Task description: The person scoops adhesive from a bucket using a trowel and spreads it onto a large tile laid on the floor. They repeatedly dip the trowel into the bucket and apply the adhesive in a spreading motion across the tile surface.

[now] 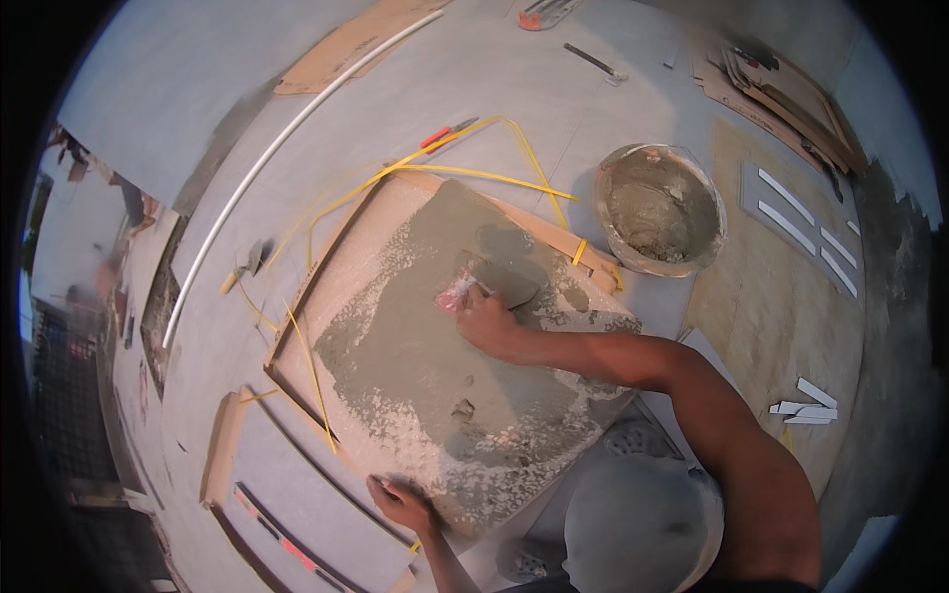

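Observation:
My right hand is closed around the handle of a trowel, which has a reddish and white grip. The trowel's blade lies flat on wet grey mortar, spread over a large pale tile. Toward the near edge the mortar is patchy, with a few small lumps on top. My left hand is at the near left edge of the tile, fingers loosely bent and apart, with no tool visible in it. Part of that hand's underside is hidden.
A bucket of mortar stands beyond the tile to the right. Yellow strapping loops around the tile and its cardboard edging. A second trowel lies at left, a long white pipe behind it. White strips lie at right.

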The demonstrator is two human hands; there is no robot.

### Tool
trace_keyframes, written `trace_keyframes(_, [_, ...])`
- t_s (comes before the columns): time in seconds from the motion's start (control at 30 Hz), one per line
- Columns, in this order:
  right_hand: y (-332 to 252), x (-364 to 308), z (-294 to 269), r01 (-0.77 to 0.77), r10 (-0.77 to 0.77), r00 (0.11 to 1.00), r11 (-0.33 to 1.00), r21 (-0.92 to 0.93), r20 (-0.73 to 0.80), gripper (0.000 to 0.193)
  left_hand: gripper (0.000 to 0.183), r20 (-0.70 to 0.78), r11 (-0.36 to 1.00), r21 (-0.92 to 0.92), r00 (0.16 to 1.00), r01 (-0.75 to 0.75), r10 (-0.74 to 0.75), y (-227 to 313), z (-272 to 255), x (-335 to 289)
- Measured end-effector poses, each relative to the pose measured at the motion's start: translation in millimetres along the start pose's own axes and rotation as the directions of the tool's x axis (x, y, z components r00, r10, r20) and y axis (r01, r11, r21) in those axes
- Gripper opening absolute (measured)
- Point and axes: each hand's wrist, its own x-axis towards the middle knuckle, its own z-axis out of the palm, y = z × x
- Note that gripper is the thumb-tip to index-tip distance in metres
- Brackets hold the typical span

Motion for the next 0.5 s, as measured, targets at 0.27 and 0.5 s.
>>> trace_keyframes(0.27, [49,61,-45,-0.333,0.321,0.942,0.876,0.347,0.095,0.030,0.047,0.000,0.998,0.066,1.000,0.020,-0.020,4,-5,1])
trace_keyframes(0.5, [-45,94,-6,-0.150,0.147,0.988,0.905,0.398,0.039,0.031,0.045,-0.004,0.997,0.048,0.998,0.055,-0.055,15,-5,1])
